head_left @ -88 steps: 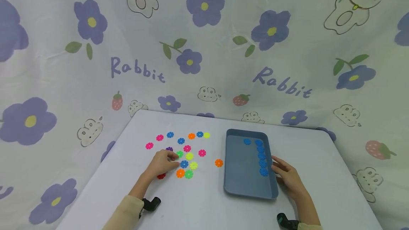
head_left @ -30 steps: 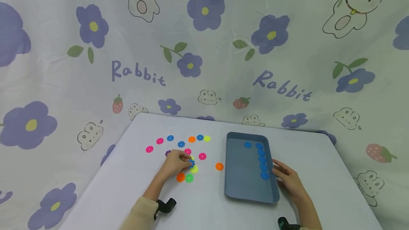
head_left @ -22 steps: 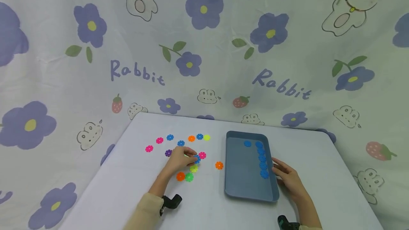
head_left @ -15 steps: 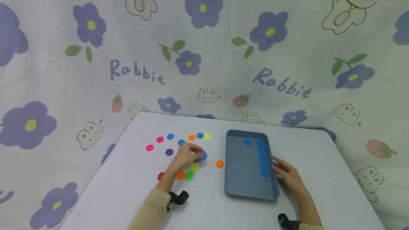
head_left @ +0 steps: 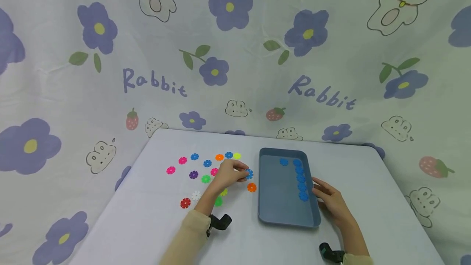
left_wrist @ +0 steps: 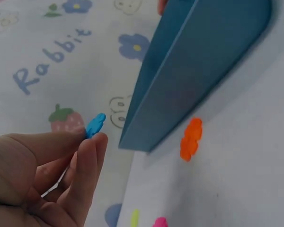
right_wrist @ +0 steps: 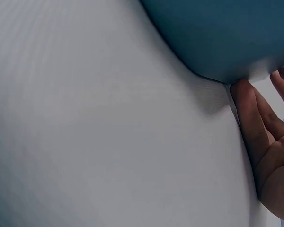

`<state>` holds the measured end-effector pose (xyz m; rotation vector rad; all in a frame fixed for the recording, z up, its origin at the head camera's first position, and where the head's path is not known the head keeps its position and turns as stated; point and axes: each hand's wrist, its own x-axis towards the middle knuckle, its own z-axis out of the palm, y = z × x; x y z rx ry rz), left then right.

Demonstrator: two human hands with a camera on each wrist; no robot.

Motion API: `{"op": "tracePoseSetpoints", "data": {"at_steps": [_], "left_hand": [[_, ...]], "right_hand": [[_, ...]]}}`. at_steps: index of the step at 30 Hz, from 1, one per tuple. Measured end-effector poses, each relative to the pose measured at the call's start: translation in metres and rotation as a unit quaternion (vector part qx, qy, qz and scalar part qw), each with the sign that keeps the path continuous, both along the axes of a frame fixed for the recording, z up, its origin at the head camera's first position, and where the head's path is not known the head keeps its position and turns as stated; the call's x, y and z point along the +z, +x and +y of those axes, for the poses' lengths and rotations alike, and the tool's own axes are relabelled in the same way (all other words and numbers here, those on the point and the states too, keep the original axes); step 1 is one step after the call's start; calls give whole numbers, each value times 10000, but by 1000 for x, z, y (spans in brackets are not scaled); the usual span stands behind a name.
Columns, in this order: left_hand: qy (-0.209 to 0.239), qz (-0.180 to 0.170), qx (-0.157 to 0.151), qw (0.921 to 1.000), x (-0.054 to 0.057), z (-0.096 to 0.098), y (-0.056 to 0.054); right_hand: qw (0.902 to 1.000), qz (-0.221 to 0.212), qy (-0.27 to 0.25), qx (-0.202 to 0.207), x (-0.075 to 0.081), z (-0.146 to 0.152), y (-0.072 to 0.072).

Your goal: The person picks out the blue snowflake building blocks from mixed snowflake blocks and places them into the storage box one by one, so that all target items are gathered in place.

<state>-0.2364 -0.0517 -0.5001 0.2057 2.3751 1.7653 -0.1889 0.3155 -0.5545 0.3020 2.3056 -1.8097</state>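
My left hand point(head_left: 229, 174) pinches a blue notched plastic disc point(head_left: 250, 174) between thumb and fingertips. It is just left of the grey-blue tray point(head_left: 283, 214), above the table. The left wrist view shows that blue disc point(left_wrist: 95, 125) edge-on in the fingers, apart from the tray wall point(left_wrist: 180, 90). Along the tray's right side lies a column of blue discs point(head_left: 300, 178), with a single blue disc point(head_left: 283, 162) near its far end. My right hand point(head_left: 333, 201) rests against the tray's right wall, fingers extended; in the right wrist view its fingertips touch the tray's lower edge point(right_wrist: 213, 66).
Loose discs lie left of the tray: an orange disc point(head_left: 252, 187) close beside it, a purple disc point(head_left: 193, 174), a red disc point(head_left: 185, 203), a white disc point(head_left: 196, 196) and several pink, green, yellow and blue ones. A printed curtain point(head_left: 235, 85) hangs behind the table.
The left hand took the blue disc from among the scattered discs and carried it rightward towards the tray. The right hand stays at the tray's side.
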Motion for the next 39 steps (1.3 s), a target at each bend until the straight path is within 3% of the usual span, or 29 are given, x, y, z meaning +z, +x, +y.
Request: {"op": "tracePoseSetpoints", "data": {"at_steps": [6,11,20,28,34,39], "left_hand": [[230,-95,-150,9996,10,21,-6],[268,-145,-227,9993,11,39,-9],[367,115,-442,9983,16,67,-15],[305,-13,-552,9980,23,84,-22],[314,-163,-709,9969,33,95,-35],[405,-370,-614,9966,33,108,-43]], "right_hand": [[10000,18,-31,-66,1,2,0],[10000,29,-60,-27,-1,3,3],[9999,73,-89,-29,-2,2,5],[10000,14,-58,-52,-4,-2,6],[9999,72,-4,-93,-2,-1,3],[10000,35,16,-70,-2,1,1]]}}
